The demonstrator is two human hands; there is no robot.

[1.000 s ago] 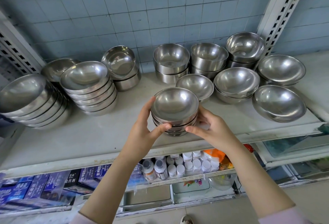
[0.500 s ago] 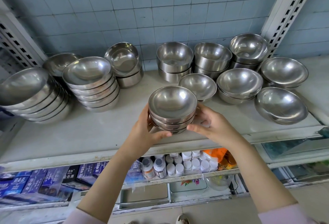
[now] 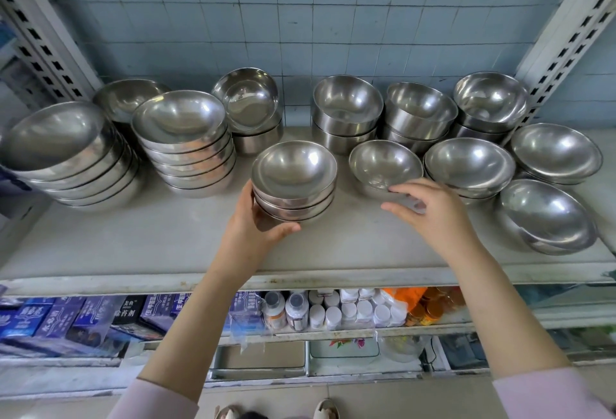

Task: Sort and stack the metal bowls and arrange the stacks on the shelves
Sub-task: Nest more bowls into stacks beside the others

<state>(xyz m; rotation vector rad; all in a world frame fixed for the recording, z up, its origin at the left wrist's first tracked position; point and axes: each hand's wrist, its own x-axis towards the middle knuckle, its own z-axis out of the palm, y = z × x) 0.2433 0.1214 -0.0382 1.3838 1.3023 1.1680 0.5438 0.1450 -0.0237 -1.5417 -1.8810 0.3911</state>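
Pink-sleeved arms are being reached up from 6 o'clock, past a lower shelf (image 3: 333,332) of blue boxes (image 3: 66,315) and white-capped bottles (image 3: 350,312), to the white upper shelf (image 3: 166,238). There a stack of three small steel bowls (image 3: 293,182) is being gripped by the left hand (image 3: 256,222), with the thumb curled round its near base and the fingers pressed on its 9 o'clock side. Whether the stack is being rested on the shelf or held just above it cannot be told.

At 3 o'clock from it the right hand (image 3: 433,208) is being held open and empty. Its fingers are being stretched toward the near rim of a small bowl (image 3: 385,165), though contact is not being shown plainly. Farther off, tall stacks of wide bowls (image 3: 186,138) are being kept at 10 o'clock and deep bowls (image 3: 346,112) at 1 o'clock, against the tiled wall (image 3: 300,18).

The gathering of like-sized bowls is being judged the step in hand. Next, a pinch on the small bowl's rim is being called for. It is then to be lifted clear of the shallow bowls (image 3: 470,165) beside it and nested level, while the stack is being steadied.
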